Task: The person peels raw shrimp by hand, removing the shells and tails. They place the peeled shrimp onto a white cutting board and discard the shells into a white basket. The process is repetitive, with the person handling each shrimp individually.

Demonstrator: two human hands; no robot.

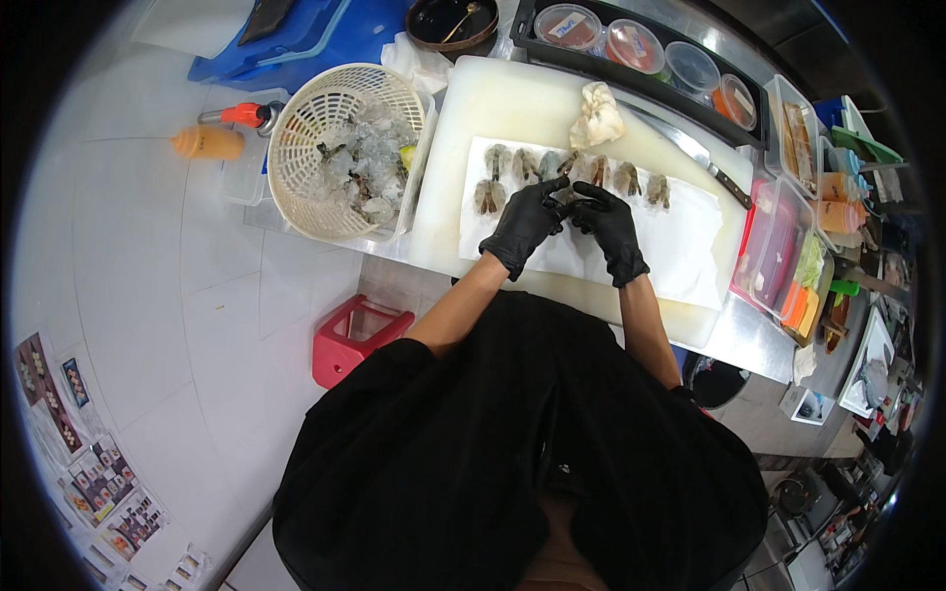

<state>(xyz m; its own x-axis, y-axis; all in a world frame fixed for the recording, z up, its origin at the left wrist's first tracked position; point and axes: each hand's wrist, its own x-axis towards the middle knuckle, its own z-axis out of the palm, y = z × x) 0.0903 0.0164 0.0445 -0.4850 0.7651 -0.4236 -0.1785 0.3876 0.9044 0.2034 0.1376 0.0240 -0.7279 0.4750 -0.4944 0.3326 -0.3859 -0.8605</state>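
Note:
My left hand and my right hand, both in black gloves, meet over a sheet of white paper on a white cutting board. A greyish shrimp shows between the fingertips of both hands, its lower part hidden by the fingers. Just beyond the fingers, several raw peeled shrimp with their tails on, such as one at the right end, lie in a row on the paper. One more shrimp, spread flat, lies below the row's left end, left of my left hand.
A crumpled cloth and a knife lie on the board's far side. Left stands a cream plastic basket with ice and shrimp. Behind, a black tray holds lidded tubs. Clear containers line the right; a red stool stands below.

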